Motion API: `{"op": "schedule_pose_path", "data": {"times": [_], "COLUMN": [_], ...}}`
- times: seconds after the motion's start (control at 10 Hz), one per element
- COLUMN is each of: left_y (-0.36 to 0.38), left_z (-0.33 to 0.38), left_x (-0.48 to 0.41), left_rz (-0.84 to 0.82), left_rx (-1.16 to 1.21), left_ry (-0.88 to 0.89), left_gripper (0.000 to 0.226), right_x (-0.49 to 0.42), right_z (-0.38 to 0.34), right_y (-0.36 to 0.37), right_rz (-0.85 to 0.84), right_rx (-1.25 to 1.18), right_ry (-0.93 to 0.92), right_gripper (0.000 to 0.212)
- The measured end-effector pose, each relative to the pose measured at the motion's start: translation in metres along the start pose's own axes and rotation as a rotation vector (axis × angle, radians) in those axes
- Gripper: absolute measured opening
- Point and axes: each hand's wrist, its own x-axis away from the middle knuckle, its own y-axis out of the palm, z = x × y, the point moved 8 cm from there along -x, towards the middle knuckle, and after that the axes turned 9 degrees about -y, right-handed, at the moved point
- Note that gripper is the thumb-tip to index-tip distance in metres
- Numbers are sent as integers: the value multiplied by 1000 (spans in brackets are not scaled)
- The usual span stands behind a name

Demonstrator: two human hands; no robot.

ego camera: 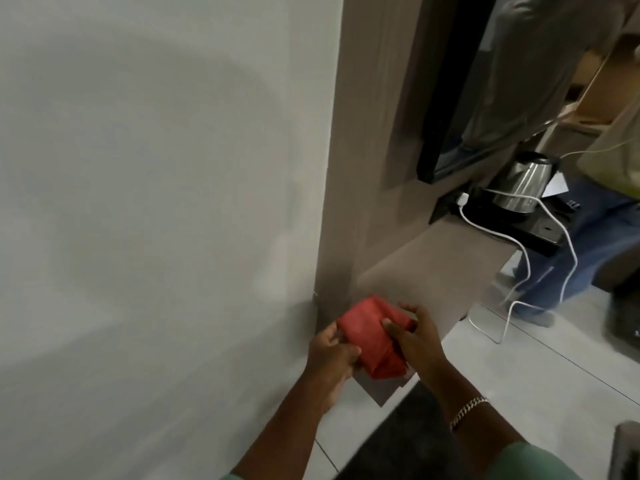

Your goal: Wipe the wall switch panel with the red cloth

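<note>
Red cloth (370, 336) is bunched between our left hand (331, 355) and right hand (412, 336), both pinching it just above the counter's near corner (388, 389), and with no switch panel in view we risk wiping bare wall (156, 168).

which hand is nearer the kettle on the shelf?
Right. The right hand grips the red cloth's side facing the kettle; the left hand holds the opposite side, by the white wall. Both sit well below the kettle.
</note>
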Motion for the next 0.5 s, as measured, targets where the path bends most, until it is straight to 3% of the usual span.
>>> {"op": "schedule_pose_path", "data": {"times": [0.2, 0.4, 0.5], "left_y": [7, -20, -26], "left_z": [-10, 63, 101], "left_x": [-16, 30, 71], "left_rz": [-7, 172, 209], "left_rx": [-3, -354, -410], "left_ry": [-23, 170, 283], "left_gripper": [83, 72, 65], "right_x": [-32, -4, 21], "right_z": [20, -40, -89], "right_y": [-8, -5, 6], "right_rz": [43, 93, 20], "right_rx": [254, 532, 631], "right_ry": [-24, -213, -341], "right_gripper": [60, 61, 56]}}
